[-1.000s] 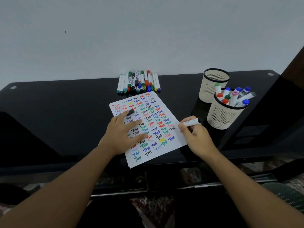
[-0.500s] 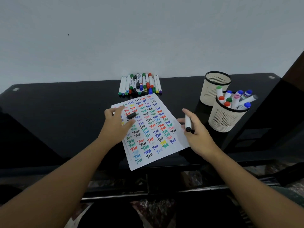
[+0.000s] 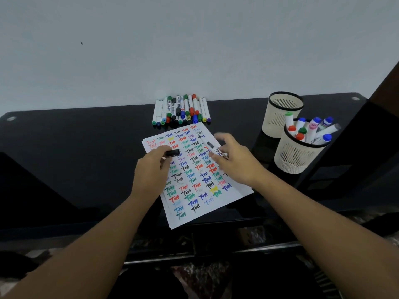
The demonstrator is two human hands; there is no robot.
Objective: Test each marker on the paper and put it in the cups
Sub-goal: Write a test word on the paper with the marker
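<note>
A white paper (image 3: 233, 194) covered with coloured test words lies on the black table (image 3: 75, 147). My left hand (image 3: 151, 169) pinches a black marker cap (image 3: 172, 153) above the sheet. My right hand (image 3: 236, 161) holds an uncapped white marker (image 3: 213, 148), its black tip pointing up-left toward the cap, a short gap between the two. A row of several capped markers (image 3: 181, 111) lies at the table's back edge. Two cream mesh cups stand at the right: the near cup (image 3: 295, 157) holds several markers, the far cup (image 3: 280, 114) looks empty.
A pale wall runs behind the table. A dark panel (image 3: 384, 91) rises at the right edge. Below the table's front edge a lower shelf (image 3: 216, 251) and patterned floor show.
My right hand turned the marker and moved it left over the paper, tip toward the cap. My left hand lifted off the sheet with the cap and moved it toward the marker.
</note>
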